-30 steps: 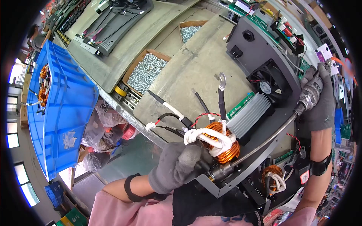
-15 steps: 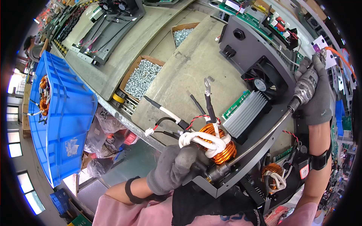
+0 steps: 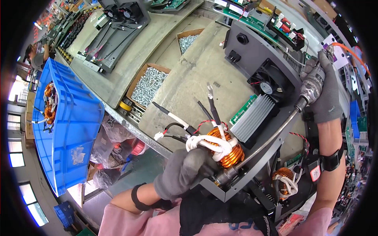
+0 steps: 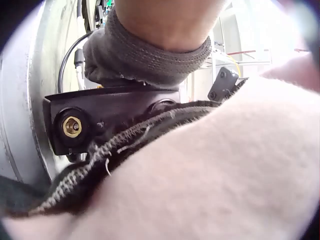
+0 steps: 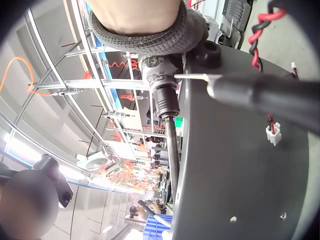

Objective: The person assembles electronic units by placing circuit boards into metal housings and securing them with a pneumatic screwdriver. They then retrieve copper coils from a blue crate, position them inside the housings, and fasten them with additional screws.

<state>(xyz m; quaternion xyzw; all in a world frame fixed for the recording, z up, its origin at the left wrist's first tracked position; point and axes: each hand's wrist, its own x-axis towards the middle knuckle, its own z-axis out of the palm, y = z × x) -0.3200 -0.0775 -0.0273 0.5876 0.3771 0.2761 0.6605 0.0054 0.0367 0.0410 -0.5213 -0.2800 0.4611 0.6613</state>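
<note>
In the head view my gloved right hand [image 3: 328, 88] grips a pneumatic driver [image 3: 314, 84] whose long shaft slants down-left to a socket [image 3: 226, 176] at the chassis corner. The grey chassis [image 3: 271, 157] holds a fan [image 3: 269, 82], a finned heatsink [image 3: 254, 118] and a copper coil [image 3: 230, 151] wrapped in white sleeving. Beside that coil my gloved left hand [image 3: 183, 171] has curled fingers at the corner by the socket; its fingertips are hidden. A brass fitting [image 4: 72, 127] shows on the panel below the left glove [image 4: 135, 60]. The driver [image 5: 162, 75] also appears under the right glove [image 5: 195, 30].
A blue bin [image 3: 71, 129] with coils stands at left. Two boxes of screws [image 3: 149, 86] lie on the bench [image 3: 197, 74]. Another fan assembly [image 3: 118, 43] sits at the back left, a second coil [image 3: 284, 183] at lower right, and circuit boards [image 3: 252, 19] at the back right.
The head view has shifted, so the bin and screw boxes sit slightly lower. The driver, chassis and right hand appear a little further left; both hands keep their hold.
</note>
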